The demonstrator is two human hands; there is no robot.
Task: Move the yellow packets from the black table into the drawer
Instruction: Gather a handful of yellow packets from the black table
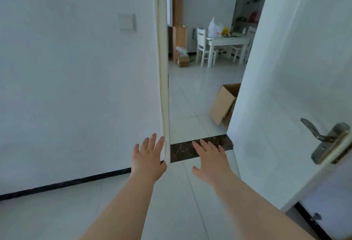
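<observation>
No yellow packets, black table or drawer show in the head view. My left hand [148,158] is stretched forward in the air with straight, spread fingers, just in front of the white door frame [163,68]. My right hand [211,159] reaches forward beside it, palm down and fingers straight, over the dark marble threshold [182,151]. Both hands hold nothing.
A white wall [76,87] with a light switch [126,21] fills the left. An open white door [285,87] with a metal lever handle [323,138] stands on the right. Beyond the doorway are a cardboard box [224,104], a white dining table [226,40] and chairs [203,49].
</observation>
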